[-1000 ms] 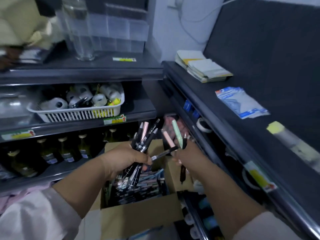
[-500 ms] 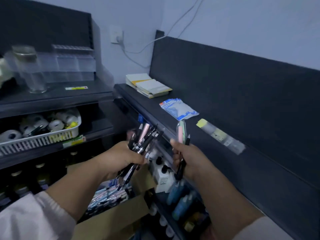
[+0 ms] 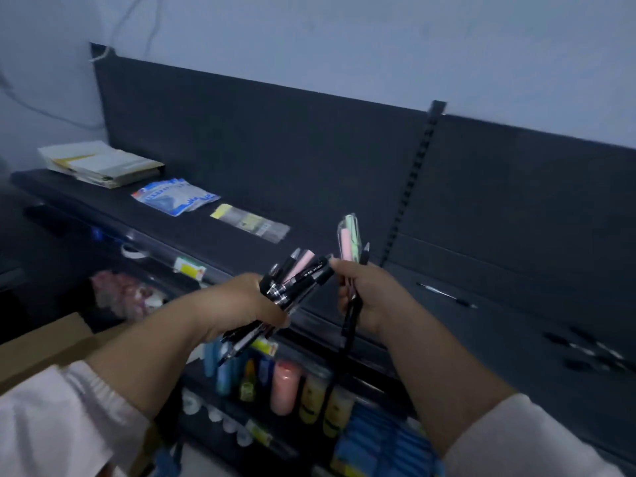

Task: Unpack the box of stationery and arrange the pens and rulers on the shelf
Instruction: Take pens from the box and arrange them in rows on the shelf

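The shelf [image 3: 192, 232] is matt black, and the wall [image 3: 344, 39] behind it pale blue-grey. At the shelf's left end the paper pads [image 3: 99, 163] are white with yellow. Beside them a packet [image 3: 175, 197] is white printed in blue. In front of the shelf, the pen bundle [image 3: 296, 284] in the left hand [image 3: 241, 304] is black with silver rings and one pale pink barrel. The pastel pens [image 3: 348, 239] in the right hand [image 3: 371, 297] are pink and mint green. Below the shelf, bottles [image 3: 285, 387] are blue, salmon pink and yellow.
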### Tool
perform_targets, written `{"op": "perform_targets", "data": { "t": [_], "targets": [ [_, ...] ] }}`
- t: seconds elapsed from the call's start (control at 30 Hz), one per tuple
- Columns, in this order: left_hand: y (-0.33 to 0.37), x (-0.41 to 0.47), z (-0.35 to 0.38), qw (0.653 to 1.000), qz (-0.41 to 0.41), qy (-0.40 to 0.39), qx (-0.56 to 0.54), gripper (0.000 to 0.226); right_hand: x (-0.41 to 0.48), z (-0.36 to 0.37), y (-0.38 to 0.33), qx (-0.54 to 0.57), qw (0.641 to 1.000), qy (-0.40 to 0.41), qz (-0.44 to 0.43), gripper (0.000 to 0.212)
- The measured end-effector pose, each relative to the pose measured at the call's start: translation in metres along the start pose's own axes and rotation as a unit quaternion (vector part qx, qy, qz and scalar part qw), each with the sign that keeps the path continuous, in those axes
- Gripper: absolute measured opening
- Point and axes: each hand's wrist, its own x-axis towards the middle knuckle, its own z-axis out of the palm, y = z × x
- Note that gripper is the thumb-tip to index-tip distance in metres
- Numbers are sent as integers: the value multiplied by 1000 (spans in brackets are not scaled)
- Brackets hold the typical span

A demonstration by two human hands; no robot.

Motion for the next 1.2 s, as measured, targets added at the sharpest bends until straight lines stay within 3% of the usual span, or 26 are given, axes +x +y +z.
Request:
{"op": "perform_targets", "data": {
  "t": [0.27, 0.5, 0.73, 1.0, 1.1, 1.2],
  "targets": [
    [64, 21, 151, 996, 13, -89, 0, 17, -72, -179, -3, -8, 990, 140, -29, 14],
    [90, 51, 225, 987, -4, -153, -39, 10, -97, -270, 14, 57, 965, 255, -21, 14],
    [94, 94, 222, 983, -39, -162, -83, 9, -74, -291, 19, 166, 923, 348, -9, 22],
    [83, 147, 193, 976, -56, -180, -104, 15, 9, -275, 4, 168, 915, 365, 28, 16],
    [78, 166, 187, 977, -64, -175, -105, 11, 41, -270, 7, 177, 912, 367, 47, 5],
    [76, 180, 183, 976, -66, -177, -106, 12, 64, -272, 10, 189, 907, 372, 62, 8]
  ]
}}
